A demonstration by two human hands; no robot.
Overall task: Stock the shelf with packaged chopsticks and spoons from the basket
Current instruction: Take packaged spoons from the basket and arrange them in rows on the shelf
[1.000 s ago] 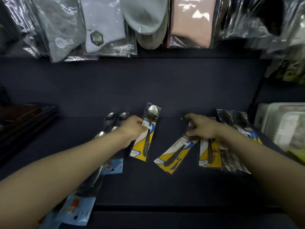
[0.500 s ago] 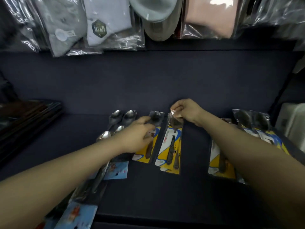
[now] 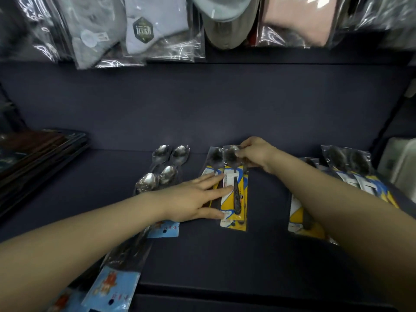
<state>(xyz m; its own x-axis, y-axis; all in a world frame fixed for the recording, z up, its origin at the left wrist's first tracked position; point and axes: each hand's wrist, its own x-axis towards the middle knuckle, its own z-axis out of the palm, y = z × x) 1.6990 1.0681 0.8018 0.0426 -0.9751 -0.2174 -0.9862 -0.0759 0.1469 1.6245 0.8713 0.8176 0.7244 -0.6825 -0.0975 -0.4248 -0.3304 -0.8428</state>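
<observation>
Two hands aligned yellow spoon packs on the shelf

The left hand [image 3: 198,197] lay flat with fingers spread on one spoon pack [image 3: 235,194]; the right hand [image 3: 256,154] pinched its top edge. Bare shelf [image 3: 267,255] stayed free just right of them, before more packs [image 3: 301,221].

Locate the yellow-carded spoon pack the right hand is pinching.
In the head view, the yellow-carded spoon pack lies mid-shelf, overlapping a matching pack on its left; the right hand pinches its top end and the left hand lies flat across its lower part.
</observation>
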